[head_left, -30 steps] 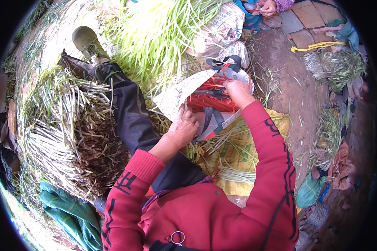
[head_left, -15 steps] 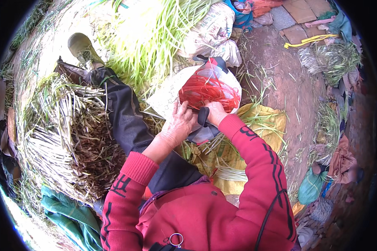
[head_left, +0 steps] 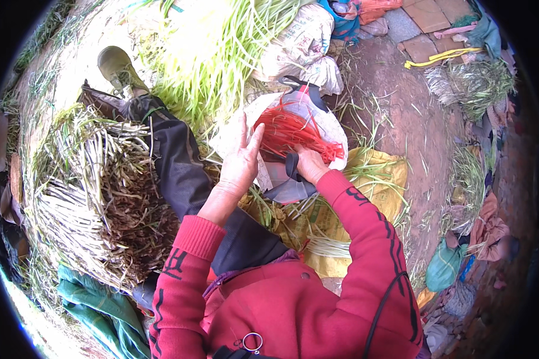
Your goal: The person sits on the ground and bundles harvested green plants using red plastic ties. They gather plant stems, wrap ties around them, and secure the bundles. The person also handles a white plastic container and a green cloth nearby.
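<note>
I see left hand (head_left: 239, 170) and right hand (head_left: 310, 163) apart. Left: fingers spread, beside bag (head_left: 223, 142). Right: at bag's near rim, fingertips hidden, can't tell its grip. Red strips (head_left: 286, 128) inside bag, which sits near yellow sack (head_left: 388, 176).

L grip (head_left: 238, 166) raised w/ fingers (head_left: 243, 133) spread, R grip (head_left: 309, 164) lowered, fingertips hidden, both arms (head_left: 374, 233) fwd.

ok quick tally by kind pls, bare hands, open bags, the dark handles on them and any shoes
Bare hands: 2
Open bag: 1
Dark handles: 2
Shoe: 1
Total: 6
</note>
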Available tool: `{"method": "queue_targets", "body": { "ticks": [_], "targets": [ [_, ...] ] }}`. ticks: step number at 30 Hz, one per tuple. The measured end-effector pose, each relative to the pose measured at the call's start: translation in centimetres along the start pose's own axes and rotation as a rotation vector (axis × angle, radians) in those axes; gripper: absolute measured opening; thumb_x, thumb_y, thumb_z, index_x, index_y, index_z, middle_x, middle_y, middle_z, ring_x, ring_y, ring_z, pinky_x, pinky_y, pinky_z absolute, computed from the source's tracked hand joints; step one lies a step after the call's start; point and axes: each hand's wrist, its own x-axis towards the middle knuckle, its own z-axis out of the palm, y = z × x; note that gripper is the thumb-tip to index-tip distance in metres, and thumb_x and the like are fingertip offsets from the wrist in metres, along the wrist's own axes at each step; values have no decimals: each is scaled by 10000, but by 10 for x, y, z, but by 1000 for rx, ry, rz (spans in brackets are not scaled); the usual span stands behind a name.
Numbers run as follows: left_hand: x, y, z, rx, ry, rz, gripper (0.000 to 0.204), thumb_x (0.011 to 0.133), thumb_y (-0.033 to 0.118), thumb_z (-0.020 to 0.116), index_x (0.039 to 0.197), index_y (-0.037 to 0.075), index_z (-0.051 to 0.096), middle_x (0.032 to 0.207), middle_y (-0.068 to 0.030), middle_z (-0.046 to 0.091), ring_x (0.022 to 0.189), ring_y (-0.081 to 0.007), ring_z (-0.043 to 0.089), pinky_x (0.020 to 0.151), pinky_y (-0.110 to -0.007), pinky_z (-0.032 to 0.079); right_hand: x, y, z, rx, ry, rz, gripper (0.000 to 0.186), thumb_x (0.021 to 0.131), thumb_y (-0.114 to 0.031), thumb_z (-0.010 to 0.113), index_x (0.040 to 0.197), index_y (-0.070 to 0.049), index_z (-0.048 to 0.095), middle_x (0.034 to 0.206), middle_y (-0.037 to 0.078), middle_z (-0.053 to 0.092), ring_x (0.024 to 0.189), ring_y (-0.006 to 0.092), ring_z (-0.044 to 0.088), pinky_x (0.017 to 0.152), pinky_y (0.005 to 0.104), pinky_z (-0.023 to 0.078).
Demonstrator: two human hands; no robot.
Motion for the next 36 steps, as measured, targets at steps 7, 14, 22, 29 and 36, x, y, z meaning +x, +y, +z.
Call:
{"method": "queue_targets", "body": {
  "ticks": [7, 14, 22, 29, 36],
  "targets": [
    [-12, -21, 16, 27, -33, 10, 829, 647, -134, 476, 1406, 126, 269, 1461, -248, 142, 1204, -434, 405, 941, -419, 434, 2, -17, -17, -177, 550, -145, 425, 733, -154, 671, 1125, -57, 537, 1088, 125, 512, 1065, 323, 485, 880, 401, 416],
    [-11, -20, 16, -39, -30, 93, 839, 637, -157, 466, 1405, 120, 273, 1442, -245, 208, 1257, -422, 354, 1005, -410, 382, 47, 28, 0, 71, 357, 329, 620, 678, -205, 759, 1172, 25, 462, 1117, 223, 536, 1054, 379, 518, 880, 415, 437],
    [-15, -24, 13, -61, -1, 123, 650, 729, -60, 535, 1337, 133, 406, 1409, -254, 285, 1249, -418, 375, 1016, -409, 369, 70, 50, 20, 260, -151, 28, 439, 764, -273, 650, 1066, 30, 551, 1006, 219, 624, 978, 335, 597, 831, 399, 452],
    [-14, -22, 7, -215, 45, 48, 577, 731, -71, 513, 1287, 70, 457, 1376, -279, 317, 1203, -433, 415, 1005, -421, 376, 61, 41, 9, -241, -284, 146, 286, 824, -262, 539, 1009, -65, 630, 995, 188, 633, 956, 342, 608, 788, 440, 481],
    [30, 6, -4, -372, 214, -26, 671, 655, -74, 490, 1312, -23, 362, 1307, -275, 381, 1203, -432, 386, 1022, -414, 336, 55, 31, -60, -422, 293, 227, 270, 822, -204, 545, 1087, -157, 556, 926, 155, 598, 784, 357, 634, 643, 465, 514]
  ]
}}
